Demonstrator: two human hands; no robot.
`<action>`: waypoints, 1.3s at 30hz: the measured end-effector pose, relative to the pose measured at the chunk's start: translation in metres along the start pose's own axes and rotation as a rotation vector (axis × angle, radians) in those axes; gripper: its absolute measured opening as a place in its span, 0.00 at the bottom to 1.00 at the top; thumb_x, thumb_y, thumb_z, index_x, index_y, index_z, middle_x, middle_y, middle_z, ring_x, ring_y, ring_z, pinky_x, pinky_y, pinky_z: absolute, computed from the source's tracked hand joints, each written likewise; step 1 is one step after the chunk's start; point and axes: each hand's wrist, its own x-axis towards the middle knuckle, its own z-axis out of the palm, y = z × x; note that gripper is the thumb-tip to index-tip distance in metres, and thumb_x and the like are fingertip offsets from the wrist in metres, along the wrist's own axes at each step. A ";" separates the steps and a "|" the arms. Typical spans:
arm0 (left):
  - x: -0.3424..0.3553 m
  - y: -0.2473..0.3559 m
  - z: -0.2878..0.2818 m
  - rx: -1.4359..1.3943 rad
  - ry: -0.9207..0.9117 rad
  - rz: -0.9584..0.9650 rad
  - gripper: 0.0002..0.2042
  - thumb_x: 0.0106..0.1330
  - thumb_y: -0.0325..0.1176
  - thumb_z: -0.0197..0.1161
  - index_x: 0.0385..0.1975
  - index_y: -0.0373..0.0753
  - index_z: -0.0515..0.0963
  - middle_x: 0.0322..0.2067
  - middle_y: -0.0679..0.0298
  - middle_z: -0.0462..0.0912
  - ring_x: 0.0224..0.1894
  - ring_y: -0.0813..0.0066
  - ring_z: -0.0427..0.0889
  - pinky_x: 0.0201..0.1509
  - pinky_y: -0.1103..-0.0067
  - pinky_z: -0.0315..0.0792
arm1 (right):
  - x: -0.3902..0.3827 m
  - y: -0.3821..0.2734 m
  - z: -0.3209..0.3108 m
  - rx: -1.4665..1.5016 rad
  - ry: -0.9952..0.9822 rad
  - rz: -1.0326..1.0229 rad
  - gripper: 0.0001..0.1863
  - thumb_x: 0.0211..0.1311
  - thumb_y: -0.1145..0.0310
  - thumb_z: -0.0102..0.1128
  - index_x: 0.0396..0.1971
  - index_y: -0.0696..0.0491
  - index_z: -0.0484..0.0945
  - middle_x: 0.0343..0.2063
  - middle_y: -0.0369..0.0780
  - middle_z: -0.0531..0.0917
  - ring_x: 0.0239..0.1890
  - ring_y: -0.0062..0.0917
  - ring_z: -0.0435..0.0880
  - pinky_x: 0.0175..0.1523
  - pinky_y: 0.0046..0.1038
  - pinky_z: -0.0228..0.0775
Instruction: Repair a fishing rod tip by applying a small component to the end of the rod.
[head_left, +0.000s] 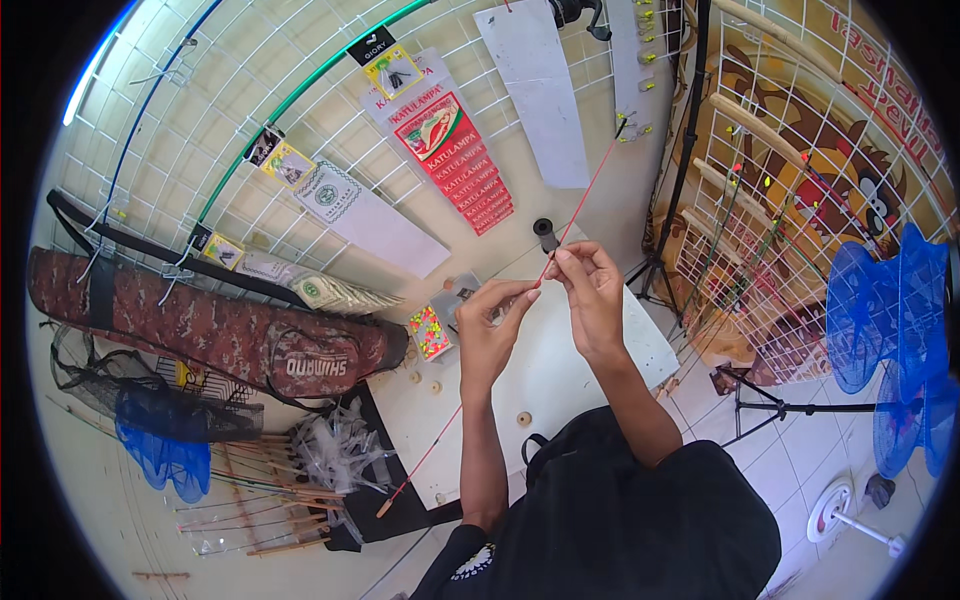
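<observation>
A thin red fishing rod (594,186) slants across the middle, from a dark tip near the wall down to a short tan butt at the lower left. My left hand (488,335) pinches it between thumb and fingertips. Just above and to the right, my right hand (590,300) has its thumb and fingertips closed on the same rod. Whether a smaller part sits between the fingers is too small to make out. Below the hands is a white table (430,465), with several small tan rings (524,419) lying on it.
A black cylinder (545,235) and a box of bright coloured pieces (430,333) sit on the table. Left are a camouflage rod bag (180,320) and clear plastic bags (345,450). Packets (455,155) hang on white wire mesh. At right are blue nets (865,310) and black stands (770,405).
</observation>
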 end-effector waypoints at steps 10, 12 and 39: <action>0.000 -0.005 0.009 0.011 0.018 0.053 0.06 0.58 0.27 0.68 0.34 0.36 0.85 0.27 0.63 0.83 0.27 0.81 0.72 0.33 0.82 0.67 | 0.018 -0.017 -0.006 0.009 0.078 -0.025 0.07 0.64 0.72 0.60 0.37 0.60 0.78 0.34 0.41 0.84 0.33 0.17 0.78 0.46 0.23 0.70; -0.001 -0.007 0.010 -0.006 0.017 0.045 0.06 0.59 0.27 0.67 0.34 0.36 0.85 0.27 0.63 0.83 0.27 0.82 0.72 0.34 0.82 0.67 | 0.026 -0.020 -0.011 0.005 0.078 -0.042 0.07 0.64 0.72 0.60 0.38 0.60 0.78 0.33 0.41 0.84 0.33 0.17 0.78 0.46 0.22 0.70; -0.002 -0.008 0.010 -0.074 -0.017 -0.006 0.06 0.61 0.28 0.66 0.36 0.36 0.85 0.28 0.64 0.83 0.28 0.83 0.72 0.35 0.83 0.67 | 0.006 -0.026 -0.019 -0.442 -0.007 -0.069 0.08 0.58 0.72 0.67 0.33 0.61 0.82 0.29 0.36 0.83 0.34 0.14 0.79 0.44 0.18 0.70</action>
